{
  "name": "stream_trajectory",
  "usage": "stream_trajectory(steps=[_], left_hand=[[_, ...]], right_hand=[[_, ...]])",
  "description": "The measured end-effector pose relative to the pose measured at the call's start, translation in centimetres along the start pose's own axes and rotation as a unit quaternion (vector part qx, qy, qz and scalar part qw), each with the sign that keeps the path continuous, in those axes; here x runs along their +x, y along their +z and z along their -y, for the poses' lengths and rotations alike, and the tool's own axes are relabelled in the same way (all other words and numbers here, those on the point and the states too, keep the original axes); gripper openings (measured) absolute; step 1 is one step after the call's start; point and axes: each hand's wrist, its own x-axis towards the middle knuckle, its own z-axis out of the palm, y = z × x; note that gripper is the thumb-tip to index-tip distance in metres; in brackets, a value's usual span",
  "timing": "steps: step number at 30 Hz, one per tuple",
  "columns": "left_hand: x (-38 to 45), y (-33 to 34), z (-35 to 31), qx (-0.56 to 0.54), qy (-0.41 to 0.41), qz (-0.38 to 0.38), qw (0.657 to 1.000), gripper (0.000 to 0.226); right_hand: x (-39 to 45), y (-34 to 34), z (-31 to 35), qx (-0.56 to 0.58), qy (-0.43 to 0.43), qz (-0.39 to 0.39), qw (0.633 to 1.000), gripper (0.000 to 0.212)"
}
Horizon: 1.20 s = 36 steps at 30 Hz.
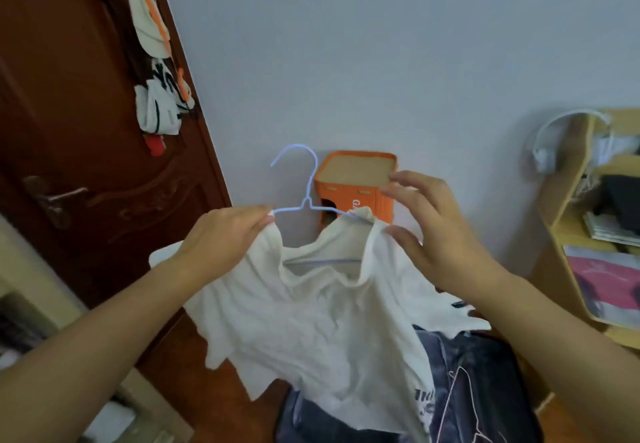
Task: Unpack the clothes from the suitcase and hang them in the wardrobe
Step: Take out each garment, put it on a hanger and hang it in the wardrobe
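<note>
Two hands raised at mid-frame, holding a white T-shirt (311, 311) on a pale blue wire hanger (304, 200). Left hand (225, 234) gripping the shirt's left shoulder together with the hanger's left arm, fingers curled over the fabric. Right hand (426, 231) at the shirt's right shoulder, thumb and forefinger spread apart, thumb tip touching the collar edge, upper fingers above it and clear of the cloth; no firm pinch visible. Hanger hook upright, above the neckline; right arm of the hanger tucked inside the collar, left arm bare near the left hand, lower bar showing through the neck opening. Shirt body hanging crumpled, dark print on its lower right hem. Below the shirt, dark blue clothing (478, 390) with a second thin pale hanger (460, 394) lying on it; the container beneath not clearly discernible. Behind the hanger, against the wall, an orange box (356, 183) on the floor. At left, a dark brown door (69, 131) with white and orange items (156, 61) hanging on it. At right, a light wooden shelf (568, 221) bearing books and white headphones (543, 151)
</note>
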Motion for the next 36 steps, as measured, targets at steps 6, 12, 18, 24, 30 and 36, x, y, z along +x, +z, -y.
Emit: stream_trajectory(steps=[6,12,18,24,30,36], left_hand=[[0.5,-2.6,0.3,-0.047,-0.034,-0.011,0.998,0.038],[-1.5,-3.9,2.0,0.043,-0.072,-0.115,0.990,0.042],[-9.6,-0.7,5.5,-0.179,-0.377,-0.165,0.894,0.062],[-9.3,-5.9,18.1,-0.066,-0.319,-0.065,0.943,0.034],[-5.1,-8.5,15.8,-0.175,-0.194,0.016,0.965,0.043],[-6.2,-5.2,11.5,0.004,-0.041,0.014,0.999,0.038]], right_hand=[[2.4,4.0,-1.9,-0.066,0.130,0.211,0.967,0.041],[6.3,5.5,2.1,-0.026,0.093,0.031,0.995,0.052],[8.2,4.9,2.4,0.003,0.136,0.017,0.991,0.029],[7.5,5.8,2.6,-0.028,0.068,0.070,0.995,0.044],[8.9,9.0,5.8,0.032,0.098,0.042,0.994,0.041],[8.9,10.8,7.7,0.013,0.095,0.047,0.994,0.037]])
